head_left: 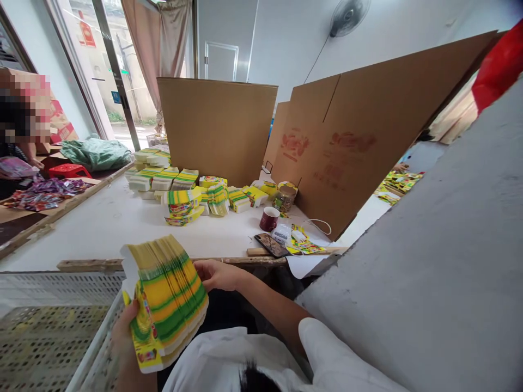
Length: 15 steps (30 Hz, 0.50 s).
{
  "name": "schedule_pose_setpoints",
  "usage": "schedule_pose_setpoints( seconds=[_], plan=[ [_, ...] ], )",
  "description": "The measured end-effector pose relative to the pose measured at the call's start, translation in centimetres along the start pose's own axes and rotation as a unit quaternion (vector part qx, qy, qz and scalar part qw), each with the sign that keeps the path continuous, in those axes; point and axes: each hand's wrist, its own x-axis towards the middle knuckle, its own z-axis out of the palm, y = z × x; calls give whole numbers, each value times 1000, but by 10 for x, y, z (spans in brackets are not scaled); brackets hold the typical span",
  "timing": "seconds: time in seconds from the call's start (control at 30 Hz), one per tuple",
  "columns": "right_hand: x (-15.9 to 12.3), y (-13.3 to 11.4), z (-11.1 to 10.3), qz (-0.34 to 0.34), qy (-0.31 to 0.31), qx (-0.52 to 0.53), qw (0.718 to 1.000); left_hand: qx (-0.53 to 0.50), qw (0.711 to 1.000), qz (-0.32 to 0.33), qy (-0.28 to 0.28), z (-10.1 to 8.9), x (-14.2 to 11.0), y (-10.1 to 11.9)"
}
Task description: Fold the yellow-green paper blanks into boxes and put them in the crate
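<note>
A thick stack of flat yellow-and-green printed cartons (174,294) is held tilted in front of me, off the table's near edge, its layered edges fanned towards me. My left hand (125,324) grips its lower left side, with the thumb on the printed face. At the opposite side my right hand (218,275) has its curled fingers against the stack's right edge, and the fingertips are partly hidden behind it. Further off on the white table (118,218), more carton stacks (183,204) stand in a row and in piles.
A maroon mug (269,219), a phone (272,245) and a lidded jar (285,197) are on the table's right. Cardboard panels (216,130) rise behind. White plastic crates (61,286) stand at lower left. Another person (24,120) is at far left, beside purple packets (49,191).
</note>
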Motion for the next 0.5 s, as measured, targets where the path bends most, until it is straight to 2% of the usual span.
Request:
schedule_pose_setpoints(
  seconds=[0.13, 0.23, 0.37, 0.43, 0.5],
  plan=[
    [-3, 1, 4, 0, 8, 18, 1000, -16, 999, -3, -30, -5, 11, 2],
    [-11, 0, 2, 3, 19, 28, 999, -37, 992, -33, -115, -8, 16, 1],
    [-20, -3, 3, -1, 5, 18, 1000, -29, 959, -120, -256, -5, 11, -6],
    [-22, -6, 8, -10, -15, 7, 1000, -18, 944, -146, -294, 1, 9, -10],
    [-23, -8, 15, -36, -25, -8, 999, -7, 941, -142, -309, 7, 8, -13]
  ],
)
